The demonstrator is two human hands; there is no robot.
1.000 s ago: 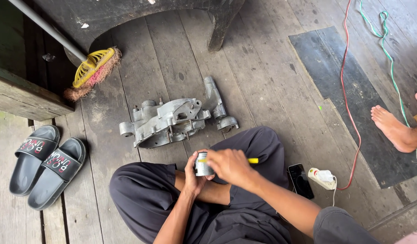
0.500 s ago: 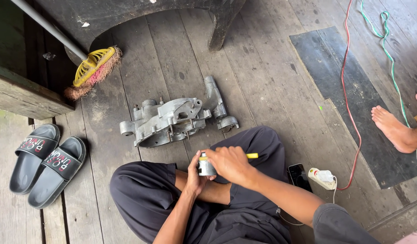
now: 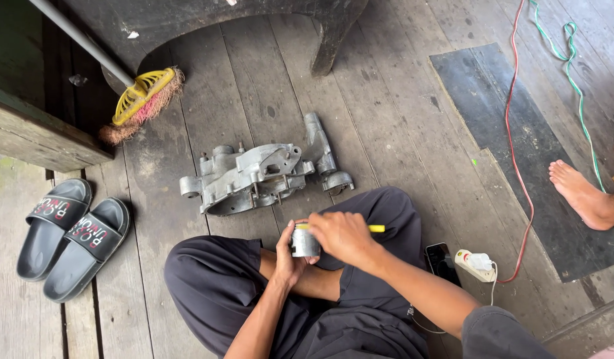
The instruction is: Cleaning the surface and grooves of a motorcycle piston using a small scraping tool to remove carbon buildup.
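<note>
Partly hidden, a small silver metal cylinder (image 3: pixel 305 243) sits over the lap, cupped in the left hand (image 3: pixel 288 251). Covering its top, the right hand (image 3: pixel 343 238) pinches a yellow-handled tool (image 3: pixel 375 229), tip concealed. Beyond lies a grey engine casing (image 3: pixel 253 176) on the plank floor (image 3: pixel 400 126).

Straight ahead of the crossed legs the grey engine casing (image 3: pixel 260 176) lies across the planks, blocking a forward reach. Bare boards open between it and the yellow broom head (image 3: pixel 142 100), and to its right up to the black mat (image 3: pixel 513 153). A phone (image 3: pixel 444 262) and white plug adapter (image 3: pixel 476 264) crowd the right knee; grey sandals (image 3: pixel 71 242) lie left.
</note>
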